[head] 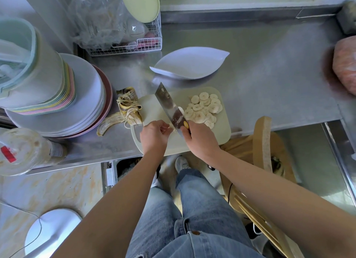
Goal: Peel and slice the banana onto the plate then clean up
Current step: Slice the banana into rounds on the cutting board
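A pale cutting board (154,111) lies at the counter's front edge with several banana slices (204,108) heaped on its right half. My right hand (200,140) grips the handle of a cleaver (169,105), whose blade points away to the left, with banana bits stuck to it. My left hand (154,136) is beside the blade's heel, fingers curled, fingertips at the blade near a small banana piece; whether they pinch it I cannot tell. The empty white leaf-shaped plate (192,63) sits behind the board. The banana peel (125,111) lies left of the board.
A tall stack of plates (82,95) and pastel trays (38,80) fills the left counter. A white wire rack (134,43) with a plastic bag stands at the back. A plastic jar (25,151) lies front left. A wrapped pink bundle (344,65) sits far right. A wooden chair (264,151) stands below the counter's edge.
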A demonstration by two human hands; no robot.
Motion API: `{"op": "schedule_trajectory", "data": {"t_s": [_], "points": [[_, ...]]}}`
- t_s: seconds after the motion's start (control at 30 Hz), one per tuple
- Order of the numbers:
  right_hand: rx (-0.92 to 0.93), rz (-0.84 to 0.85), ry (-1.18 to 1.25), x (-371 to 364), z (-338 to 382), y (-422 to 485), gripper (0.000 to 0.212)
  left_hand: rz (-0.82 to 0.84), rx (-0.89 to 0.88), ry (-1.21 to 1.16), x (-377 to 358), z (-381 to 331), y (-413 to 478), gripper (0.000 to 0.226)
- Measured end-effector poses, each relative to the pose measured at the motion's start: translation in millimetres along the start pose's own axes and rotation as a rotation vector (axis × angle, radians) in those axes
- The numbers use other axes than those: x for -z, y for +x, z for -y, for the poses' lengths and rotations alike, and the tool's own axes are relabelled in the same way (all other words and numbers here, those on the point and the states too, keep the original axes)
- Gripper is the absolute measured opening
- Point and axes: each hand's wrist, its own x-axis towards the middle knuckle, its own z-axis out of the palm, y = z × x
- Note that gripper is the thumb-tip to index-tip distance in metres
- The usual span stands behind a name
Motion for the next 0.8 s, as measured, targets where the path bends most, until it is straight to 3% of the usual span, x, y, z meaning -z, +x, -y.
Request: {"op": "schedule_trajectory", "data": {"t_s": [0.47, 0.8], "points": [[-0.016, 0.034, -0.018, -4.4, 3.2, -1.1, 0.026, 0.018, 0.01, -0.021, -1.0, 1.7, 1.8, 0.012], [-0.045, 0.08, -0.028, -21.7, 7.1, 5.2, 0.035, 0.021, 0.014, 0.007, 0.8, 1.3, 2.0, 0.01]]}}
